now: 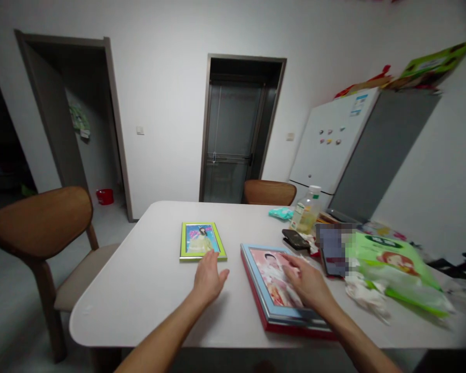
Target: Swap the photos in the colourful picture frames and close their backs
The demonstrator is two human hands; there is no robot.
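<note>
A small photo frame (183,242) with a bright green border lies flat on the white table, its picture facing up. My left hand (209,277) is at its near edge, fingers stretched out and thumb apart, gripping nothing; whether the fingertips touch the frame I cannot tell. To the right, a larger photo frame (256,269) with a light blue border lies on top of a stack with a red item (270,326) at the bottom. Over this picture is my right hand (305,280), fingers extended and apart, holding nothing; contact with the surface is unclear.
On the table's (140,290) right side are a bottle (306,212), a dark phone-like object (295,239), a teal packet (281,213), crumpled tissue (367,298) and a green plastic package (396,259). Wooden chairs (42,217) stand at the left and far side. A fridge (330,140) is behind.
</note>
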